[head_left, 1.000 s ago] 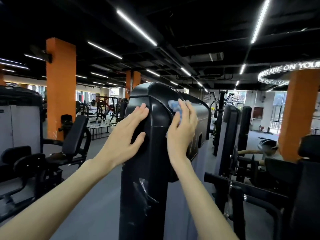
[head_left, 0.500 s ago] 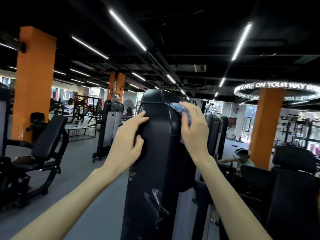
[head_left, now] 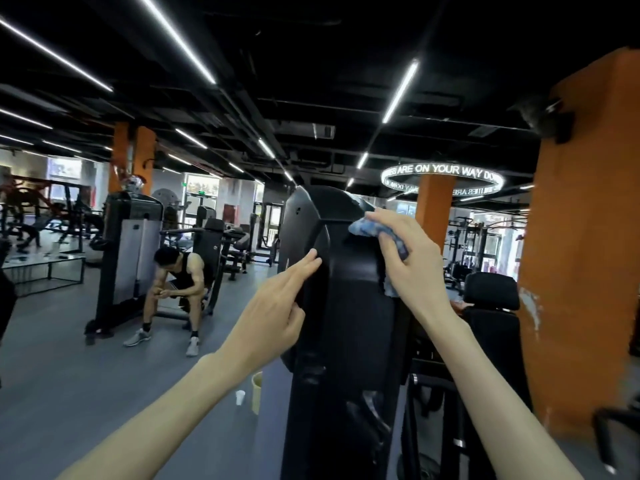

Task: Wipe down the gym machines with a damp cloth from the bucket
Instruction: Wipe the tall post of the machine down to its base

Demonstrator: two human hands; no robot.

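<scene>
Though partly behind forearm [head_left: 187, 396] — bucket [head_left: 257, 393] beside 1 cup [head_left: 240, 397].

view: head-worn; facing: forward, near level; range: close to machine [head_left: 349, 306]

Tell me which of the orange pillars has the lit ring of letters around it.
The narrow middle pillar, behind the right hand. The ring sign circles its top; the wide near pillar and the far left pillar have none.
</scene>
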